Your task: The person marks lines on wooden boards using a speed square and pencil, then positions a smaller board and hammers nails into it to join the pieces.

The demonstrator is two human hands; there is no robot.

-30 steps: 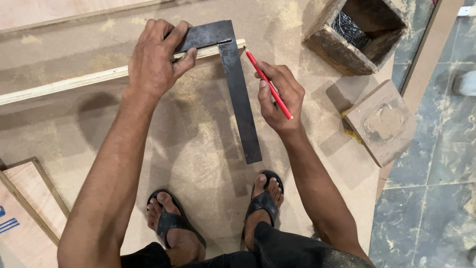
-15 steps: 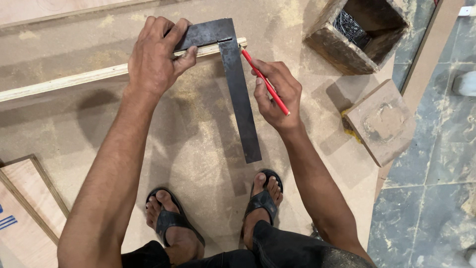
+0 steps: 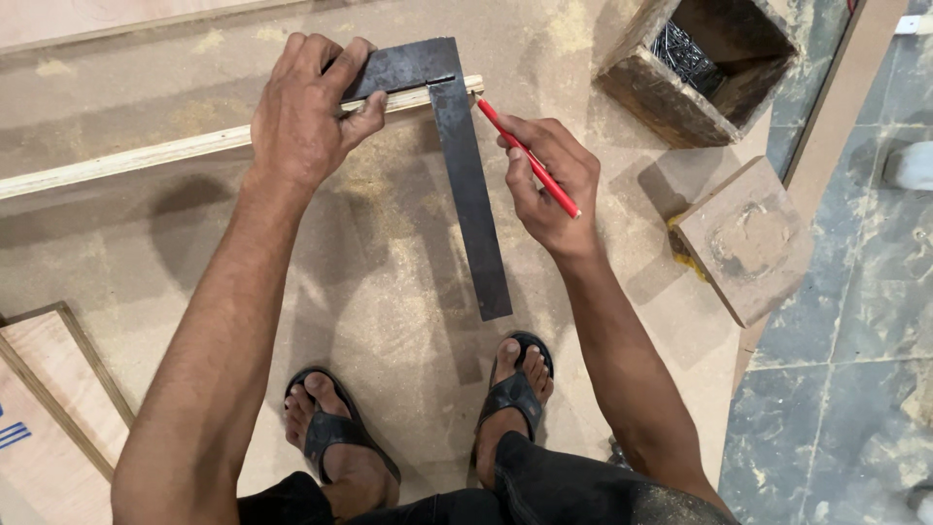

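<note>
My left hand [image 3: 309, 109] presses a dark metal try square [image 3: 468, 180] against a thin pale wooden strip [image 3: 146, 156] that lies across a dusty board. The square's long blade points back toward my feet. My right hand [image 3: 549, 185] holds a red pencil [image 3: 530, 157], its tip touching the strip's right end right beside the blade's edge.
A rough wooden box [image 3: 695, 68] holding dark nails stands at the upper right. A square wooden block [image 3: 746, 238] lies right of my right hand. Plywood pieces [image 3: 49, 389] are at the lower left. My sandalled feet [image 3: 418, 418] stand on the board; grey tiled floor [image 3: 846, 389] lies to the right.
The pencil tip has moved down onto the strip's end beside the square's blade. My left hand and the square have stayed in place.
</note>
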